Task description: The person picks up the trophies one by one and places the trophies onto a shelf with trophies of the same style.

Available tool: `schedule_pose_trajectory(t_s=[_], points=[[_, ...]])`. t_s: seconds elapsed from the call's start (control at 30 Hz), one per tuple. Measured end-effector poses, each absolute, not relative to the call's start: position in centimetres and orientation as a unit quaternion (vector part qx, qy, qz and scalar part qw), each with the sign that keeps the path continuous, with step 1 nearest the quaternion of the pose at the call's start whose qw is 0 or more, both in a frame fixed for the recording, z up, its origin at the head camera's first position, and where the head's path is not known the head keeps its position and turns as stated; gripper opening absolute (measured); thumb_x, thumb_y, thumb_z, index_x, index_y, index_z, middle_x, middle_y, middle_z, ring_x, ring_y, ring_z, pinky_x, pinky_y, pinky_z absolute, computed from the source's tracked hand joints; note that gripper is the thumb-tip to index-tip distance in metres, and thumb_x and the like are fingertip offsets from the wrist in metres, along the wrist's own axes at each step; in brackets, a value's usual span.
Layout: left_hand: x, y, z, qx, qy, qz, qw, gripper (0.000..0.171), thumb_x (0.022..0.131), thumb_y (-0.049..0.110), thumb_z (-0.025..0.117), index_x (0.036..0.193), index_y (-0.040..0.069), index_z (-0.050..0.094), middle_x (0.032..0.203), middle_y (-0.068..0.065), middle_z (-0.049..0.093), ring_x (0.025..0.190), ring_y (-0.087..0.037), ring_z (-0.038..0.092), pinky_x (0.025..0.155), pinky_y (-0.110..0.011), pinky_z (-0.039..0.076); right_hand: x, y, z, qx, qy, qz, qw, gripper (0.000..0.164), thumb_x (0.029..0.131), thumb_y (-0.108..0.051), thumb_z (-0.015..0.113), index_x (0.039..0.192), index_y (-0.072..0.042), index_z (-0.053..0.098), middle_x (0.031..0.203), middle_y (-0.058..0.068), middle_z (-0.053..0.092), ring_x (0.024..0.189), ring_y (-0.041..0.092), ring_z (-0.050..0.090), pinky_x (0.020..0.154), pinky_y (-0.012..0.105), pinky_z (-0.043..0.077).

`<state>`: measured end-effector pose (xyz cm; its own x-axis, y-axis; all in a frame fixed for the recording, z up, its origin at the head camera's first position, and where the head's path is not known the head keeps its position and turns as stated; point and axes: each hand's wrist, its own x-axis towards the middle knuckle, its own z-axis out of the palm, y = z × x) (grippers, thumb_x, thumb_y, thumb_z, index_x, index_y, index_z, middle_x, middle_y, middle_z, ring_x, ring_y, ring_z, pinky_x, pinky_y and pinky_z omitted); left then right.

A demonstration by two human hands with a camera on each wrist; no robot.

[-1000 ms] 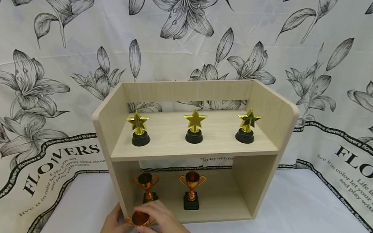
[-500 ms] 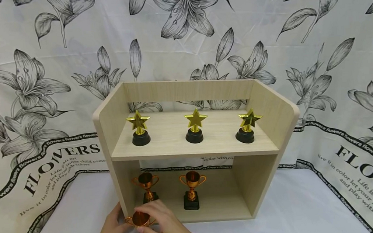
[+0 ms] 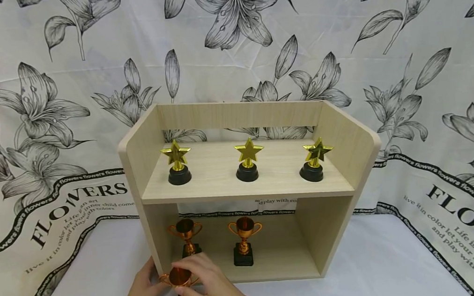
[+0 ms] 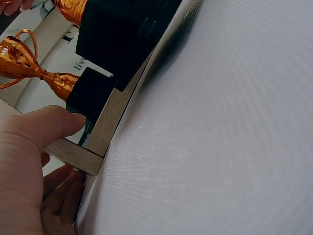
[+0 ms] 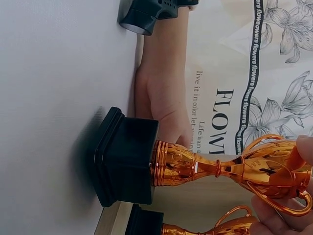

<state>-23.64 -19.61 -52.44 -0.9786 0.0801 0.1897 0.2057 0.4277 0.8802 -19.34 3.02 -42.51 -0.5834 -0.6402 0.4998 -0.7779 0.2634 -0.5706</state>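
My right hand [image 3: 217, 288] holds a copper-coloured trophy cup [image 3: 179, 277] by its bowl, in front of the shelf's lower left corner. Its square black base [image 5: 132, 156] stands upright, close above or on the white cloth; I cannot tell which. My left hand [image 3: 141, 292] grips the front edge of the left side panel [image 4: 78, 154] of the wooden shelf, thumb inside and fingers outside. Inside the lower compartment stand two like trophy cups, a left cup [image 3: 186, 230] partly hidden by my right hand and a middle cup [image 3: 244, 229].
On the upper board [image 3: 215, 190] stand three gold star trophies: a left star [image 3: 176, 155], a middle star [image 3: 247, 151] and a right star [image 3: 317, 152]. The right side panel [image 3: 346, 143] bounds the shelf. A flower-printed cloth [image 3: 234, 73] hangs behind.
The held trophy cup has shifted very slightly to the right with my right hand. My left hand stays on the side panel.
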Motion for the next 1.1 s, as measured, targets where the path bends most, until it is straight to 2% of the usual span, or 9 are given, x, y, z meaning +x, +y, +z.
schedule_pose_trajectory(t_s=[0.1,0.2,0.37,0.67,0.9,1.1], points=[[-23.6,-19.6,-52.4,-0.084,-0.845,-0.524,0.062,0.079,0.077,0.028,0.077,0.141,0.003,0.037,0.139,-0.023,0.044,0.13,-0.041,0.036,0.101,-0.062,0.029,-19.4,3.1,-42.3,0.436,-0.796,0.413,0.076,0.04,0.097,-0.031,0.051,0.136,-0.024,0.045,0.13,-0.009,0.05,0.123,0.007,0.043,0.105,0.043,0.035],[-23.6,-19.6,-52.4,-0.084,-0.846,-0.523,0.062,0.079,0.078,0.03,0.076,0.141,0.003,0.037,0.139,-0.022,0.043,0.131,-0.04,0.035,0.102,-0.062,0.028,-19.4,3.2,-42.2,0.434,-0.792,0.423,0.071,0.04,0.097,-0.03,0.052,0.136,-0.025,0.045,0.131,-0.007,0.05,0.123,0.007,0.043,0.104,0.042,0.037],[-23.7,-19.6,-52.5,-0.081,-0.845,-0.524,0.06,0.078,0.079,0.033,0.075,0.142,0.005,0.037,0.139,-0.021,0.045,0.13,-0.039,0.036,0.101,-0.063,0.028,-19.4,3.4,-41.9,0.438,-0.784,0.433,0.078,0.041,0.096,-0.029,0.053,0.136,-0.024,0.045,0.13,-0.003,0.052,0.12,0.007,0.043,0.096,0.032,0.043],[-23.8,-19.4,-52.7,-0.081,-0.836,-0.538,0.065,0.077,0.078,0.025,0.076,0.141,0.004,0.037,0.133,-0.02,0.05,0.122,-0.037,0.045,0.098,-0.062,0.033,-19.6,3.8,-41.6,0.437,-0.778,0.441,0.097,0.04,0.096,-0.027,0.054,0.135,-0.023,0.046,0.127,-0.004,0.055,0.119,0.009,0.045,0.096,0.031,0.043],[-23.8,-19.5,-52.7,-0.078,-0.836,-0.539,0.064,0.08,0.077,0.03,0.077,0.141,0.005,0.037,0.134,-0.019,0.05,0.124,-0.036,0.044,0.1,-0.06,0.031,-19.7,4.1,-41.1,0.432,-0.777,0.439,0.129,0.039,0.096,-0.026,0.054,0.134,-0.02,0.048,0.126,-0.005,0.054,0.115,0.012,0.049,0.093,0.033,0.045],[-23.9,-19.6,-52.9,-0.079,-0.839,-0.534,0.071,0.079,0.076,0.029,0.077,0.14,0.003,0.039,0.131,-0.019,0.052,0.122,-0.035,0.046,0.1,-0.059,0.032,-19.6,4.2,-40.9,0.426,-0.779,0.445,0.12,0.039,0.096,-0.027,0.054,0.134,-0.021,0.048,0.127,-0.007,0.053,0.116,0.011,0.048,0.095,0.034,0.044]])
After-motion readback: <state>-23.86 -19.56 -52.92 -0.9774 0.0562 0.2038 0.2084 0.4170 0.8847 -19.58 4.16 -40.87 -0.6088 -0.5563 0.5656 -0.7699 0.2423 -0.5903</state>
